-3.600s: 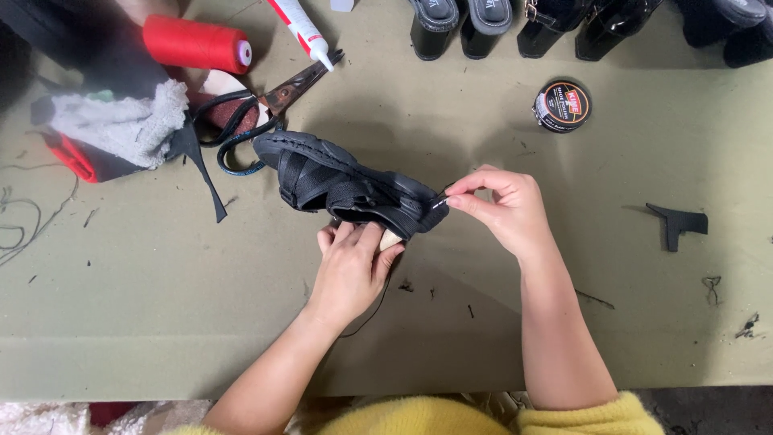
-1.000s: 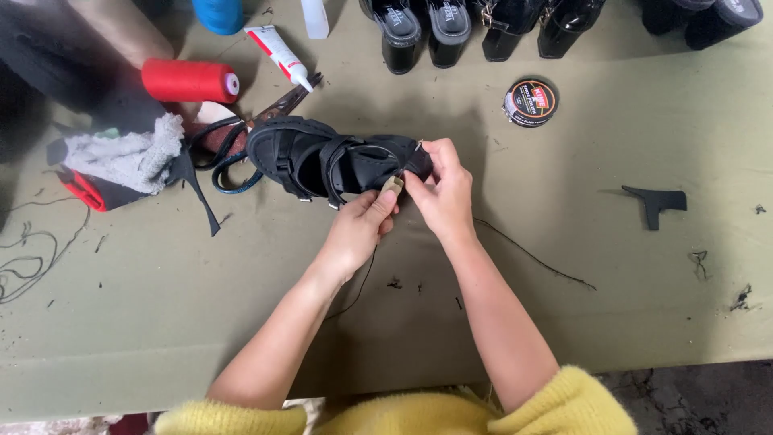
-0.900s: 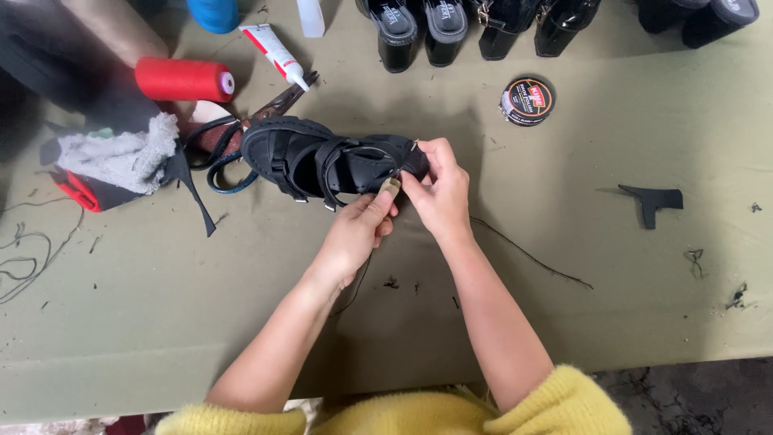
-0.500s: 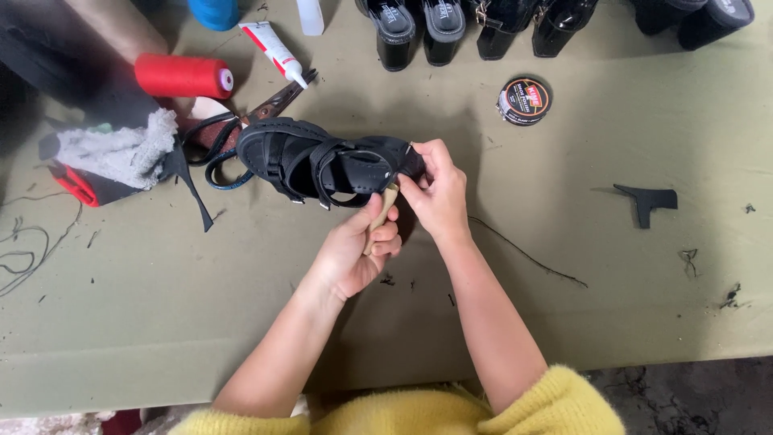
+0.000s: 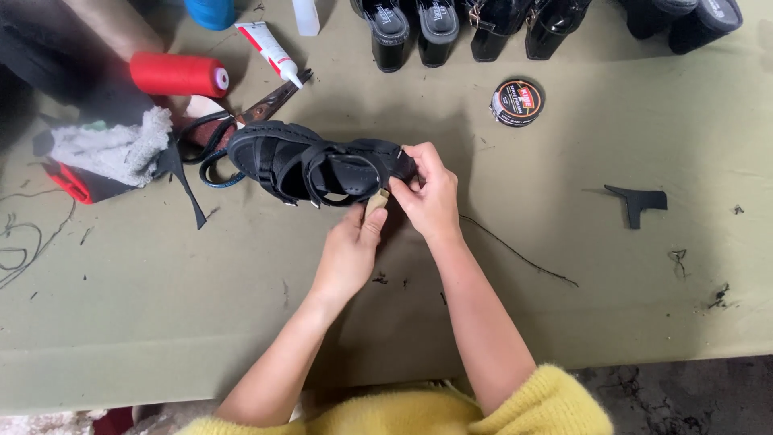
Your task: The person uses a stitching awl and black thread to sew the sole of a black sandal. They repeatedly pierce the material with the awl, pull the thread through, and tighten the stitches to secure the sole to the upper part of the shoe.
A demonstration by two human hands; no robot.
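My right hand (image 5: 431,193) pinches the heel end of the black strappy sandal (image 5: 318,165); my left hand (image 5: 350,254), just below, grips a tan-handled tool (image 5: 376,203). The sandal looks light, its straps pliant; the firm sole edge seems the best hold.

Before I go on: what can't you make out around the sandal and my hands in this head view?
- Head view: the sandal heel end is covered by the right hand.
- The tan piece at the left hand is too small to identify.
- The shoes are cut off by the top edge.
- The scissors handles are hidden behind the sandal.
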